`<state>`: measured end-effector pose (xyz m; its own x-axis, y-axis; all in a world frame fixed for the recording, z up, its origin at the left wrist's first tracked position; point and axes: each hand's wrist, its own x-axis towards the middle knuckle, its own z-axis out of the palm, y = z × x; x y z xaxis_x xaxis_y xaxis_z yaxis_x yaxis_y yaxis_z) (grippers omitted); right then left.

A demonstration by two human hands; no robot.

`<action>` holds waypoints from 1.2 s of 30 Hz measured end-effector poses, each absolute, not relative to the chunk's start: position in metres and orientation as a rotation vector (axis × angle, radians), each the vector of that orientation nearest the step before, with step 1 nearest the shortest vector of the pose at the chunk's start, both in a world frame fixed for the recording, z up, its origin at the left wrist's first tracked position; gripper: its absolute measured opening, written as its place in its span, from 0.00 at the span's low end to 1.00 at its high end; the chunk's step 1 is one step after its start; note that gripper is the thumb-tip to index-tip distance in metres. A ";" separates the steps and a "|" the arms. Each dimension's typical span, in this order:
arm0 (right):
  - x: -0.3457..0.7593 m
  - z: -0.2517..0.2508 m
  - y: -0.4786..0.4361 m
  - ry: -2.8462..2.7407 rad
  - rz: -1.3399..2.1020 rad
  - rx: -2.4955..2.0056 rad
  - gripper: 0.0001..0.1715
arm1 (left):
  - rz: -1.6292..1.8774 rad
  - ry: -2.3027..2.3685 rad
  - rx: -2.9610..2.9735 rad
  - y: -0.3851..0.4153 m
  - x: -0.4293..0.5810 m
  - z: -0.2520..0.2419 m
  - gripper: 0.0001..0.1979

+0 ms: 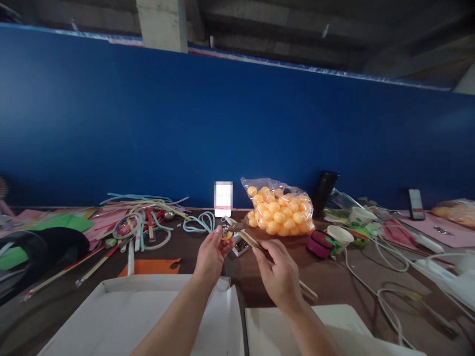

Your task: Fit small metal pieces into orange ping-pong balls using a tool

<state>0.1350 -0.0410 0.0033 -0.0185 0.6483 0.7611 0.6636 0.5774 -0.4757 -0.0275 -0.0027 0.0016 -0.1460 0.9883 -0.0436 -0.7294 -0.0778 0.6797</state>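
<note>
My left hand (211, 256) is raised above the table, fingers pinched on a small orange and metal piece (225, 231). My right hand (277, 274) is closed around a long wooden-handled tool (256, 245). The tool's metal tip touches the small piece. The handle's far end sticks out below my right palm. Both hands hover over two open white boxes (122, 311). A clear bag of orange balls (278, 210) lies just behind the hands.
Coloured strips and sticks (144, 222) are piled at the left, with green paper (63, 222) and a dark cloth (48, 244). A small tray of metal bits (241, 245), a pink pouch (319, 244), a white cup (339, 236), a black tumbler (323, 193) and white cables (389, 291) crowd the right. A blue wall stands behind.
</note>
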 end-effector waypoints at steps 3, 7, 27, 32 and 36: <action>0.135 0.003 -0.041 -1.719 -0.021 -1.099 0.08 | 1.623 0.678 0.516 -0.002 -0.028 0.002 0.13; 0.135 0.003 -0.041 -1.688 -0.040 -1.089 0.08 | 1.616 0.675 0.519 -0.002 -0.029 0.002 0.13; 0.135 0.002 -0.040 -1.709 -0.030 -1.134 0.10 | 1.602 0.715 0.495 -0.005 -0.028 0.007 0.13; 0.136 0.001 -0.039 -1.678 -0.037 -1.143 0.09 | 1.610 0.700 0.507 -0.004 -0.027 0.005 0.14; 0.135 0.001 -0.040 -1.700 -0.028 -1.140 0.10 | 1.613 0.703 0.538 -0.003 -0.027 0.003 0.15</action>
